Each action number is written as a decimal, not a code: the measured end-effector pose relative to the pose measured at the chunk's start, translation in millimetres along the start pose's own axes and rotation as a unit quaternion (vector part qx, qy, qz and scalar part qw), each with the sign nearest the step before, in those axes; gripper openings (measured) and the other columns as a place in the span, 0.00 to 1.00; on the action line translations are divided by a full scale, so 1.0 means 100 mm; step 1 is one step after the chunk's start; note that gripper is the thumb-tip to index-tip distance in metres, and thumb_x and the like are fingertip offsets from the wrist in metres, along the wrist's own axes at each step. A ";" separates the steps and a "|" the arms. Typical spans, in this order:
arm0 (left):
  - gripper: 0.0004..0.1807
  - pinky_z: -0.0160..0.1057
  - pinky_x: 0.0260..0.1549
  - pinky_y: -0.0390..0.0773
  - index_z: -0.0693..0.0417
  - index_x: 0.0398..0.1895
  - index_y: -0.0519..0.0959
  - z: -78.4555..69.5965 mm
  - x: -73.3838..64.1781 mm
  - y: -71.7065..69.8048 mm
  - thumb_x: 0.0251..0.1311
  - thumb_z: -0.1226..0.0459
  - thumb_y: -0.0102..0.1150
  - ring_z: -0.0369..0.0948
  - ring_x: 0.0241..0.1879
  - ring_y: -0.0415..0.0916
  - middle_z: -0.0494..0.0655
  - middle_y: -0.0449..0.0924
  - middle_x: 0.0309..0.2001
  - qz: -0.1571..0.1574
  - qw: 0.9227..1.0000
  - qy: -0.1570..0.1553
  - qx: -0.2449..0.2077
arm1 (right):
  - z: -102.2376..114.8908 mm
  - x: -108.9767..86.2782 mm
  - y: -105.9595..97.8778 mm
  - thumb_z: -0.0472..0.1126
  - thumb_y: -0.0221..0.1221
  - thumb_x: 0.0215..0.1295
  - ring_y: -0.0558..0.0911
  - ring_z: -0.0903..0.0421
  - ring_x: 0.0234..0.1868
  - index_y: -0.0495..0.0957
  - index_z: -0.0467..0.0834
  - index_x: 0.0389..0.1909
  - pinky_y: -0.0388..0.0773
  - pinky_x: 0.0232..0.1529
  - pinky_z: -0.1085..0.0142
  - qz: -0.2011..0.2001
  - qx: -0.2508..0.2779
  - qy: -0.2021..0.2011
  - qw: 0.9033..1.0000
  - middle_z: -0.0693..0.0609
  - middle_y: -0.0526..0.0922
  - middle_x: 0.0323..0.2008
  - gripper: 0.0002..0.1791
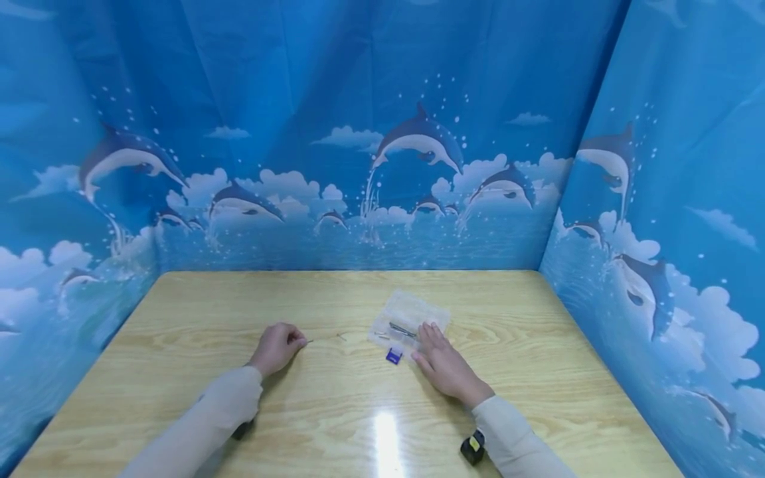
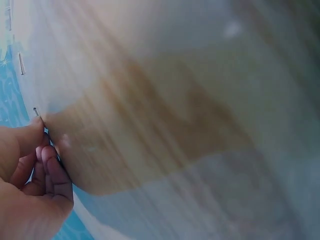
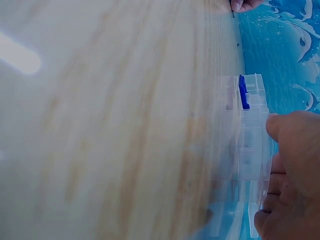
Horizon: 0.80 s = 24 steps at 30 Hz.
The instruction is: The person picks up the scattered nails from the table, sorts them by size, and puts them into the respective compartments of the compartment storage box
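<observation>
My left hand [image 1: 278,348] pinches a thin metal nail [image 2: 36,112] between thumb and fingertips, its small head sticking out past them. To the right of that hand, a second nail [image 1: 341,337] lies on the table. With fingers extended, my right hand [image 1: 447,366] rests at the right edge of a clear plastic compartment box [image 1: 399,307]. Inside the box are a few slim metal pieces [image 1: 403,330], the larger ones partly beside my right fingertips. A blue latch [image 1: 394,356] sits at the box's near side, and shows again in the right wrist view.
The wood-grain table [image 1: 335,411] ends at a blue dolphin-print curtain [image 1: 299,219] behind and at the sides. Dark wrist devices, such as the black one [image 1: 473,448] by the right sleeve, sit under both forearms.
</observation>
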State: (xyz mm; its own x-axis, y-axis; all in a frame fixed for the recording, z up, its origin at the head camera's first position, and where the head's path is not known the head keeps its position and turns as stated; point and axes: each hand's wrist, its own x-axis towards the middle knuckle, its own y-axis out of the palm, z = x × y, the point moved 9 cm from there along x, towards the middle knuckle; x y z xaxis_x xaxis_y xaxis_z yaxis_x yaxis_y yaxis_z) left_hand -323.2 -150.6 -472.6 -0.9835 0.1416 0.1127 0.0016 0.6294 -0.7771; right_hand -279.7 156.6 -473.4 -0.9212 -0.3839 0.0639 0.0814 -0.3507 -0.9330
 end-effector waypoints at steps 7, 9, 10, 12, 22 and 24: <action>0.03 0.41 0.33 0.77 0.59 0.28 0.82 -0.01 0.00 0.00 0.57 0.69 0.64 0.38 0.28 0.75 0.46 0.81 0.27 0.004 1.000 -0.001 -0.003 | -0.02 0.00 0.02 0.51 0.43 0.76 0.48 0.42 0.74 0.52 0.32 0.71 0.48 0.72 0.51 0.004 0.000 0.002 1.000 0.37 0.51 0.73 0.33; 0.03 0.41 0.33 0.77 0.59 0.28 0.83 -0.01 0.00 0.00 0.58 0.69 0.64 0.38 0.28 0.75 0.46 0.81 0.27 0.005 1.000 -0.003 0.000 | -0.02 0.00 0.02 0.51 0.43 0.76 0.48 0.42 0.74 0.52 0.32 0.71 0.48 0.72 0.51 0.002 0.001 0.002 1.000 0.37 0.51 0.73 0.33; 0.03 0.42 0.33 0.77 0.59 0.28 0.83 -0.02 0.00 -0.01 0.58 0.69 0.64 0.38 0.28 0.75 0.46 0.81 0.27 0.005 1.000 -0.005 0.001 | -0.02 0.00 0.02 0.51 0.42 0.76 0.48 0.42 0.74 0.51 0.32 0.71 0.47 0.72 0.51 0.004 -0.001 0.003 1.000 0.37 0.50 0.73 0.33; 0.03 0.41 0.32 0.76 0.59 0.28 0.83 -0.03 0.02 -0.01 0.58 0.68 0.64 0.38 0.28 0.74 0.46 0.81 0.27 0.008 1.000 -0.011 0.000 | -0.02 0.00 0.02 0.51 0.42 0.76 0.48 0.43 0.74 0.51 0.32 0.71 0.47 0.72 0.52 0.006 -0.002 0.004 1.000 0.37 0.50 0.73 0.34; 0.04 0.39 0.30 0.76 0.59 0.31 0.82 -0.43 0.21 0.10 0.62 0.67 0.61 0.38 0.28 0.74 0.46 0.80 0.28 0.017 0.999 -0.016 -0.037 | -0.01 0.00 0.01 0.51 0.43 0.76 0.48 0.42 0.74 0.52 0.32 0.70 0.48 0.72 0.50 0.002 0.002 -0.001 1.000 0.37 0.51 0.73 0.33; 0.04 0.38 0.28 0.76 0.59 0.31 0.82 -0.56 0.24 0.15 0.62 0.67 0.60 0.38 0.27 0.74 0.47 0.80 0.28 0.024 0.998 -0.016 -0.051 | -0.01 -0.01 0.02 0.51 0.43 0.76 0.48 0.42 0.74 0.52 0.32 0.70 0.48 0.72 0.50 0.002 0.000 -0.001 1.000 0.37 0.51 0.73 0.33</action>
State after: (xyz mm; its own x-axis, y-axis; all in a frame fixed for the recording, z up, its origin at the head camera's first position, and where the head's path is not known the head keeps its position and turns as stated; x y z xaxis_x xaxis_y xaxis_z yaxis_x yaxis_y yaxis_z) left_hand -336.7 -95.2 -447.0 -0.9872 0.1497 0.0556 0.0654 0.6969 -0.7142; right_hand -279.2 156.9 -475.5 -0.9197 -0.3876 0.0618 0.0845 -0.3493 -0.9332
